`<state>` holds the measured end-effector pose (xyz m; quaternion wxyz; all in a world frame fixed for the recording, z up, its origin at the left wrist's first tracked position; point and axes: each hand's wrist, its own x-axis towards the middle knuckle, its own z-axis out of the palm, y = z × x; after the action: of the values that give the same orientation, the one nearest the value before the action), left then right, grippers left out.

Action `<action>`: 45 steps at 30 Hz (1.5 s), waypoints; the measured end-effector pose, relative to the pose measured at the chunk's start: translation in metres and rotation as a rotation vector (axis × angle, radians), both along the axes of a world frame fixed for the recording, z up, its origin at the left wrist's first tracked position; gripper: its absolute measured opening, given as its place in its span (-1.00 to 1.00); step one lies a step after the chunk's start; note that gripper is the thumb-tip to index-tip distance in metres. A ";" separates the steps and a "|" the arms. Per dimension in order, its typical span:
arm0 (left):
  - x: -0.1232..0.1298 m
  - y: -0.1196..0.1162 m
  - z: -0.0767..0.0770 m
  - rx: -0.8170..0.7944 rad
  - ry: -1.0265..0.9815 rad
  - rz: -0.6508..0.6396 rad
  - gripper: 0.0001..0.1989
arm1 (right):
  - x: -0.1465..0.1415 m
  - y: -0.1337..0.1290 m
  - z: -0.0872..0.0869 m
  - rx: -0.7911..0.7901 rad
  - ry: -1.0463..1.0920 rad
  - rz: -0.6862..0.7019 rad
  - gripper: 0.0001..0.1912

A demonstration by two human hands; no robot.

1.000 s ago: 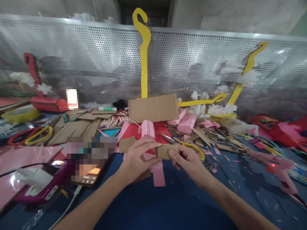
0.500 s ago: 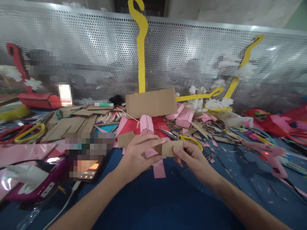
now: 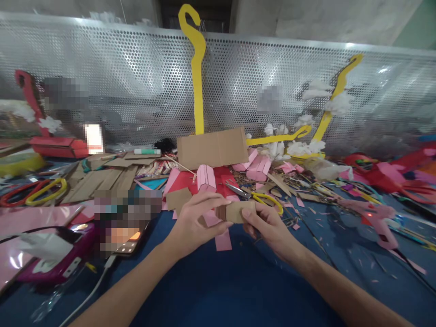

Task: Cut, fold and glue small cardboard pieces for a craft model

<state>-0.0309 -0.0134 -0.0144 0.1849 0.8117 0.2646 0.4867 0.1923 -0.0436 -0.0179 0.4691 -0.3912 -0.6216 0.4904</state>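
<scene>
A small brown cardboard piece is held between my two hands above the blue table. My right hand pinches its right end, with the thumb on the near face. My left hand has its fingers and thumb curved around the left end, touching its upper and lower edges. Behind the hands lie yellow-handled scissors with their blades pointing left. A folded pink paper shape stands just beyond my left hand, and a pink strip lies below the cardboard.
A larger cardboard panel leans at the back, near a yellow hook shape. To the right is a pink glue gun with its cord. Cardboard strips, a phone and a purple device are on the left.
The view has shifted slightly, so the background sits a little lower and farther left. Both hands keep nearly the same hold on the cardboard piece.
</scene>
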 end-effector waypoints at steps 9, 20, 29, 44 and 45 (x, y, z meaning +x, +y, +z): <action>0.002 0.001 0.000 0.100 -0.018 -0.001 -0.59 | 0.001 -0.001 0.003 0.018 -0.005 -0.011 -0.55; 0.003 0.002 -0.002 0.062 -0.030 -0.008 -0.57 | 0.002 -0.002 0.002 0.041 -0.037 -0.027 -0.51; 0.003 0.000 0.003 0.070 -0.008 -0.012 -0.61 | 0.001 -0.003 0.003 0.031 -0.009 0.006 -0.55; 0.002 -0.004 0.005 0.105 0.077 0.026 -0.64 | -0.001 -0.004 -0.004 -0.021 0.068 0.033 -0.59; 0.002 -0.004 0.005 0.107 0.079 0.028 -0.64 | -0.001 -0.004 -0.004 -0.022 0.071 0.032 -0.59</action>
<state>-0.0287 -0.0170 -0.0095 0.1239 0.8353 0.2566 0.4702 0.1917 -0.0474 -0.0218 0.4787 -0.3686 -0.6052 0.5184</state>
